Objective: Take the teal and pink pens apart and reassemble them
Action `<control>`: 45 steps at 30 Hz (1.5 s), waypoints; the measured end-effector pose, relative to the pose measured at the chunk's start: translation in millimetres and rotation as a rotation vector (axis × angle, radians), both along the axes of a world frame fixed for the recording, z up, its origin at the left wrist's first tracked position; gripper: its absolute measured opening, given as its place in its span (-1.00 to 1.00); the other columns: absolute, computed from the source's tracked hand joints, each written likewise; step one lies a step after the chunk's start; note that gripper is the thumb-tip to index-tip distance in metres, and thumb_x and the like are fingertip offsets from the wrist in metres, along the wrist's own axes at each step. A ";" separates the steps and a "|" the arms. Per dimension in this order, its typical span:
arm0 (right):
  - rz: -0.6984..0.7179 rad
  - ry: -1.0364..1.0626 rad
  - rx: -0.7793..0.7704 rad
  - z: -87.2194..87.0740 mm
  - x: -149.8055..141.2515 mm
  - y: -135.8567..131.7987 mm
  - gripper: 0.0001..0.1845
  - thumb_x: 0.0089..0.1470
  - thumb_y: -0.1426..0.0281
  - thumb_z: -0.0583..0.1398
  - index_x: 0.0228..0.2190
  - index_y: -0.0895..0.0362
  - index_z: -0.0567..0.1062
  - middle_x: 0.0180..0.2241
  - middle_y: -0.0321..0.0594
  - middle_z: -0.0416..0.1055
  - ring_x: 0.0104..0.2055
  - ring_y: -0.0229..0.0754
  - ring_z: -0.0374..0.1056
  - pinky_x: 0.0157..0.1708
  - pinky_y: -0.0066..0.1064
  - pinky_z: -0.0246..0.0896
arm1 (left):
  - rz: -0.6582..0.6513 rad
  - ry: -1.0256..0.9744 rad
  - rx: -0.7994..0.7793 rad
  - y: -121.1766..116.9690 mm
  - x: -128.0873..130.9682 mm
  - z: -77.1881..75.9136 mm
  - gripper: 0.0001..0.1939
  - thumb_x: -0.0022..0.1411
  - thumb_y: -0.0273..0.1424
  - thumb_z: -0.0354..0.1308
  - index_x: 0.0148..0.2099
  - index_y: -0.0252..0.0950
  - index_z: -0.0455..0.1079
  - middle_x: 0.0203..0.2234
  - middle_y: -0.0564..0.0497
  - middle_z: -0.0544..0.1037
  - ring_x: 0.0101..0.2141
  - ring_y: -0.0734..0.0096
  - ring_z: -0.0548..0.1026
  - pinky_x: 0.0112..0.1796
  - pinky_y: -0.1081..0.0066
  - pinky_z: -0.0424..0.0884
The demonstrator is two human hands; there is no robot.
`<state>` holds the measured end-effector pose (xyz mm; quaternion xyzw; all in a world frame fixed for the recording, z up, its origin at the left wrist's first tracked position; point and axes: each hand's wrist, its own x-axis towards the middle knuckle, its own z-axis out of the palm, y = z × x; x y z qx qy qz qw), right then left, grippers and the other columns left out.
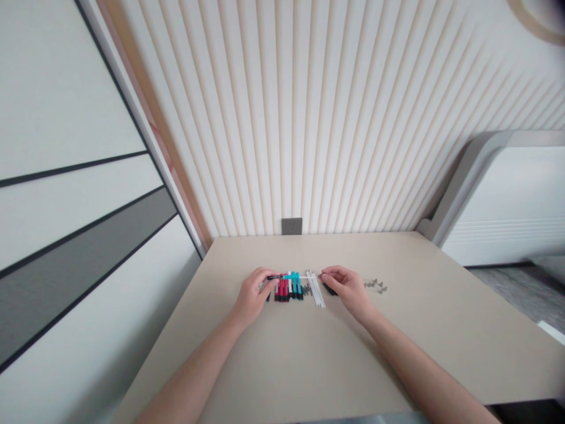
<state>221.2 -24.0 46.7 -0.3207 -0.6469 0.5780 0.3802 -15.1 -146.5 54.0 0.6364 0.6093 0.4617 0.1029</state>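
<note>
Above the far half of a beige table (265, 365), two bare hands held a slim pen-like piece (289, 277) level, crosswise over the small parts laid out beneath it. The left hand (251, 295) was closed on its black left end, thumb on the near side and fingers on the far side. The middle of the piece was turquoise, and a thin white rod (304, 277) ran out of it to the right. The right hand (351, 288) had its thumb and fingertips pinched together at the right end of that rod; whatever lay between them was too small to make out.

Below, just right of the left hand, stood a tight row of short tubes: red tubes (281, 290) on the left, a white tube (290, 287) next, then turquoise tubes (299, 288), most with black near ends. A small dark piece (268, 298) showed beside the left thumb, partly hidden. Right of the row lay little grey pieces (308, 290), then a bundle of slim white sticks (316, 292), slightly slanted. Black pieces (329, 289) lay partly covered by the right hand, and a loose scatter of grey bits (376, 285) lay to its right. Beyond the table's far edge, a dark socket (292, 226) sat low on a ribbed wall (282, 118).
</note>
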 end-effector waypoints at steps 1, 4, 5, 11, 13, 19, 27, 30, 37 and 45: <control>-0.005 0.002 0.000 1.4 0.1 -0.3 -0.51 -0.13 -0.02 0.31 -0.35 0.15 0.52 -0.45 -0.20 0.52 -0.43 -0.20 0.36 -0.49 -0.42 0.16 | 0.002 0.001 0.002 0.0 -0.1 -0.1 -0.83 0.31 -0.33 0.07 -0.15 -0.25 0.44 -0.27 -0.03 0.54 -0.20 0.32 0.47 -0.14 0.35 0.37; -0.017 0.016 -0.005 4.0 0.0 -0.8 -0.49 -0.16 -0.03 0.32 -0.35 0.15 0.52 -0.41 -0.16 0.54 -0.38 -0.16 0.41 -0.44 -0.39 0.22 | 0.000 0.003 0.004 -0.1 -0.2 -0.3 -0.84 0.31 -0.33 0.07 -0.15 -0.25 0.44 -0.27 -0.03 0.53 -0.20 0.32 0.47 -0.14 0.36 0.37; -0.017 0.020 -0.012 4.0 -0.1 -1.0 -0.49 -0.17 -0.03 0.32 -0.35 0.14 0.52 -0.40 -0.15 0.54 -0.37 -0.15 0.42 -0.42 -0.38 0.23 | -0.002 0.003 0.004 -0.1 -0.2 -0.4 -0.84 0.31 -0.33 0.07 -0.15 -0.25 0.44 -0.27 -0.03 0.53 -0.20 0.32 0.47 -0.14 0.36 0.37; 0.025 0.045 -0.052 -2.2 -2.9 -2.8 -0.56 -0.14 0.04 0.33 -0.35 0.14 0.53 -0.39 -0.17 0.56 -0.34 -0.15 0.45 -0.37 -0.37 0.28 | -0.010 0.000 -0.004 -0.4 -0.2 -1.0 -0.83 0.33 -0.33 0.05 -0.14 -0.24 0.44 -0.26 -0.03 0.53 -0.19 0.32 0.46 -0.12 0.34 0.37; 0.026 0.056 -0.060 -3.7 -3.9 -3.2 -0.57 -0.14 0.05 0.34 -0.36 0.14 0.54 -0.37 -0.17 0.57 -0.32 -0.13 0.46 -0.35 -0.36 0.30 | -0.012 0.001 -0.007 -0.4 -0.3 -1.2 -0.82 0.33 -0.32 0.04 -0.14 -0.24 0.44 -0.26 -0.04 0.53 -0.19 0.32 0.46 -0.12 0.34 0.37; 0.007 0.087 -0.091 -3.2 -3.8 -2.0 -0.58 -0.16 0.05 0.35 -0.37 0.12 0.52 -0.37 -0.17 0.57 -0.30 -0.11 0.47 -0.31 -0.33 0.32 | 0.003 -0.005 0.009 0.3 -0.2 -1.6 -0.84 0.32 -0.33 0.07 -0.15 -0.24 0.45 -0.27 -0.02 0.53 -0.21 0.33 0.47 -0.14 0.37 0.37; -0.019 0.097 -0.125 0.2 -3.8 -3.6 -0.56 -0.20 0.06 0.38 -0.38 0.13 0.52 -0.38 -0.15 0.57 -0.31 -0.12 0.47 -0.31 -0.35 0.30 | -0.002 -0.007 -0.001 -0.3 0.4 -0.7 -0.83 0.32 -0.32 0.06 -0.15 -0.24 0.44 -0.27 -0.02 0.53 -0.20 0.32 0.47 -0.13 0.36 0.37; -0.024 0.085 -0.115 1.0 -4.1 -3.9 -0.53 -0.23 0.03 0.38 -0.39 0.13 0.52 -0.38 -0.14 0.57 -0.30 -0.10 0.47 -0.32 -0.34 0.31 | -0.005 -0.014 0.003 -0.3 0.1 -1.4 -0.84 0.32 -0.33 0.06 -0.15 -0.24 0.44 -0.26 -0.01 0.53 -0.19 0.34 0.48 -0.13 0.38 0.37; -0.040 0.088 -0.111 0.1 -4.1 -2.4 -0.51 -0.24 0.01 0.38 -0.38 0.14 0.53 -0.38 -0.13 0.57 -0.31 -0.10 0.47 -0.33 -0.34 0.32 | -0.009 0.003 -0.007 0.4 -1.5 -2.7 -0.84 0.33 -0.34 0.06 -0.14 -0.24 0.44 -0.26 -0.02 0.53 -0.20 0.33 0.47 -0.12 0.37 0.36; -0.001 0.108 -0.125 -2.9 -5.0 -3.1 -0.60 -0.18 0.09 0.38 -0.39 0.13 0.53 -0.38 -0.18 0.57 -0.32 -0.15 0.46 -0.31 -0.37 0.30 | -0.010 -0.008 0.000 0.0 0.5 0.1 -0.85 0.31 -0.35 0.08 -0.17 -0.25 0.45 -0.27 -0.01 0.54 -0.20 0.33 0.48 -0.13 0.38 0.37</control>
